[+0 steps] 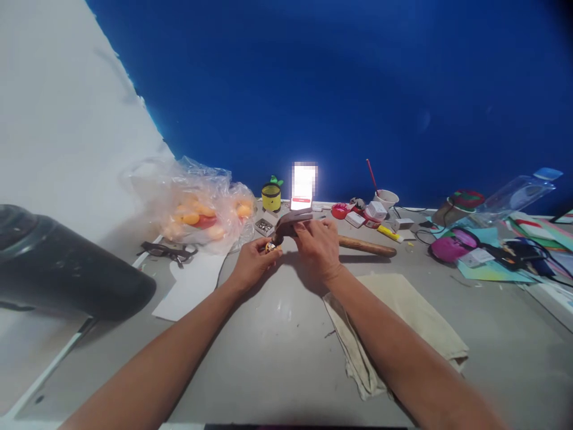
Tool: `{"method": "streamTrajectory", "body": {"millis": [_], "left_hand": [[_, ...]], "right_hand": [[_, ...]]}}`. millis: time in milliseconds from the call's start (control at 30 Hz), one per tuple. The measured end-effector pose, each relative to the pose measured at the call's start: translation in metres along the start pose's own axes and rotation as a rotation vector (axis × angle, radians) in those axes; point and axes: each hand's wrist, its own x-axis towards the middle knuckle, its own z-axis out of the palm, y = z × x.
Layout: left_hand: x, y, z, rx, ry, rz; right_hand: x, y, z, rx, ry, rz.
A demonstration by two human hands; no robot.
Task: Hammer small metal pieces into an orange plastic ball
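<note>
A hammer with a wooden handle [367, 245] is gripped close to its dark metal head [286, 223] by my right hand [319, 246]. The handle sticks out to the right, just above the table. Between the fingertips of my left hand [251, 264] is a small round object [271, 246], shiny and yellowish; its kind is hard to make out. One end of the hammer head rests on or just over that object. Behind my left hand is a small open box [264, 227] of little metal pieces.
A lit phone [302, 188] stands at the back by a yellow cup [271, 197]. Plastic bags of orange items [192, 212], glasses [168, 252] and a dark cylinder [67, 263] are left. A folded cloth [403, 310] lies right, with small boxes [375, 210] and a clear bottle [517, 194] beyond.
</note>
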Motion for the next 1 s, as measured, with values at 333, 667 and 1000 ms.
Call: {"method": "streamTrajectory", "body": {"millis": [333, 667, 1000], "left_hand": [[0.002, -0.008, 0.000, -0.043, 0.022, 0.042], [-0.001, -0.007, 0.002, -0.119, 0.071, 0.059], [0.001, -0.010, 0.001, -0.154, 0.052, 0.086]], "right_hand": [[0.002, -0.003, -0.006, 0.032, -0.012, 0.010], [0.000, -0.006, -0.003, 0.021, -0.040, 0.018], [-0.008, 0.030, 0.014, -0.080, -0.479, 0.250]]}}
